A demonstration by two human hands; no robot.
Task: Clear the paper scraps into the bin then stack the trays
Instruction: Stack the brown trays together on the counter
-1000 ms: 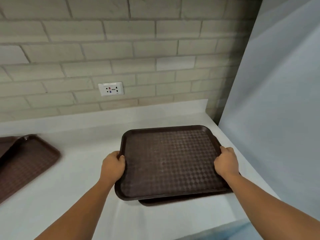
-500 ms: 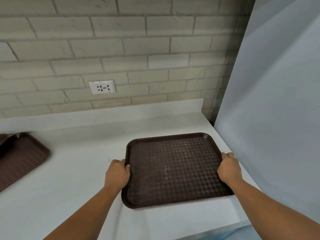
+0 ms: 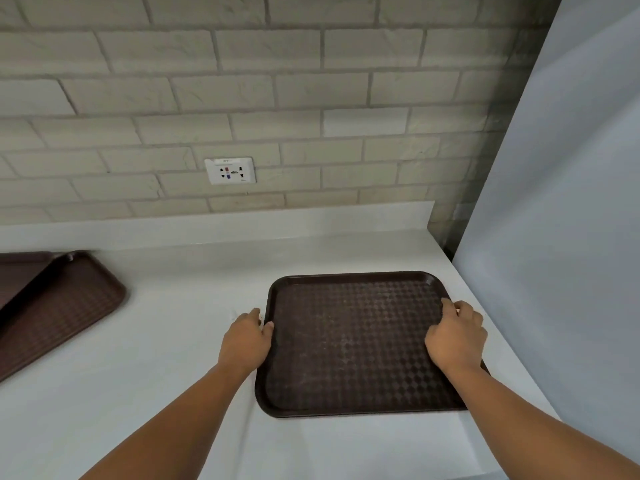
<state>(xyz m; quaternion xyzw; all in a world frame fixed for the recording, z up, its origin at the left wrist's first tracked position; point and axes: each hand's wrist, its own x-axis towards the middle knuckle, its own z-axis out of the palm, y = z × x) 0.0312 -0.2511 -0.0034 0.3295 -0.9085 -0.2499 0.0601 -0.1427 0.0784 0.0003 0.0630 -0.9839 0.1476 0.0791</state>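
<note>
A dark brown tray (image 3: 353,344) with a chequered surface lies flat on the white counter (image 3: 156,341), near its right end. My left hand (image 3: 246,337) is at the tray's left rim, thumb touching the rim and fingers loosely stretched beside it. My right hand (image 3: 456,336) rests on the tray's right rim with relaxed fingers pointing away from me. Anything under this tray is hidden. No paper scraps or bin are in view.
Two more brown trays (image 3: 59,306) overlap at the counter's left edge, partly cut off. A brick wall with a white socket (image 3: 230,170) stands behind. A pale panel (image 3: 561,237) closes off the right side, close to the tray.
The tray came down onto another tray on the counter and now lies flat. Both hands have loosened from gripping its side rims. The view has shifted left.
</note>
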